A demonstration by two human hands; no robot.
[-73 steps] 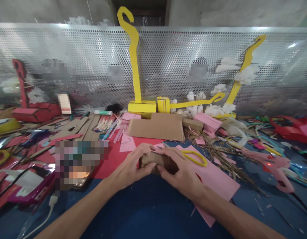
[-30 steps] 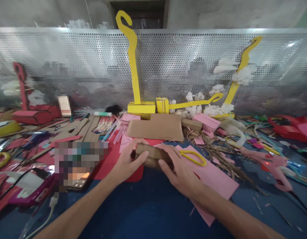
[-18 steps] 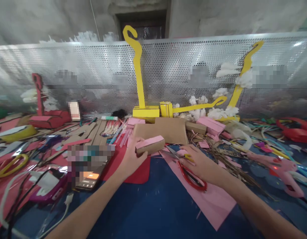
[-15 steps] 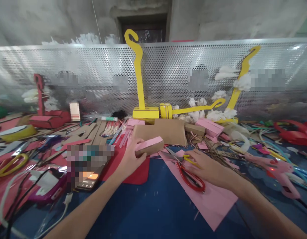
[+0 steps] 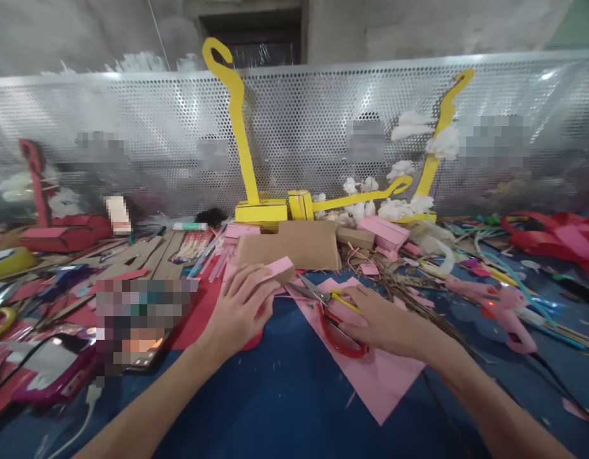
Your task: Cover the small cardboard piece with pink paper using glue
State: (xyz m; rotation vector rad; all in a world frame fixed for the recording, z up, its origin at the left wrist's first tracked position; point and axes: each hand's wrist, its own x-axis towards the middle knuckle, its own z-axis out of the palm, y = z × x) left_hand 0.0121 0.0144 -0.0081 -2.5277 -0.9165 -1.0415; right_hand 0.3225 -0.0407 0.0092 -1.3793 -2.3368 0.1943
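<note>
My left hand (image 5: 241, 309) is closed around a small cardboard block (image 5: 281, 273) with pink paper on top; its fingers cover the block's left part. My right hand (image 5: 383, 319) curls over the handle end of the scissors (image 5: 333, 319), thumb at the red loop. A slim yellow piece (image 5: 346, 301) shows under its fingers; I cannot tell whether it belongs to the scissors. The blades point left toward the block. Beneath the scissors lies a pink sheet (image 5: 383, 389) on the blue table. A red sheet (image 5: 192, 322) lies left of my left hand.
Behind the hands lies a cardboard piece (image 5: 304, 248), with yellow hook-shaped stands (image 5: 261, 211) beyond it. A pink glue gun (image 5: 502, 306) rests at right, its light red. Left are a phone (image 5: 141, 362), a purple device (image 5: 60, 382) and cables. A perforated metal panel (image 5: 294, 134) rises behind.
My left hand has turned over the block, so its back and fingers now cover more of it. The right thumb has come over the scissors' red handle. The whole view has shifted slightly.
</note>
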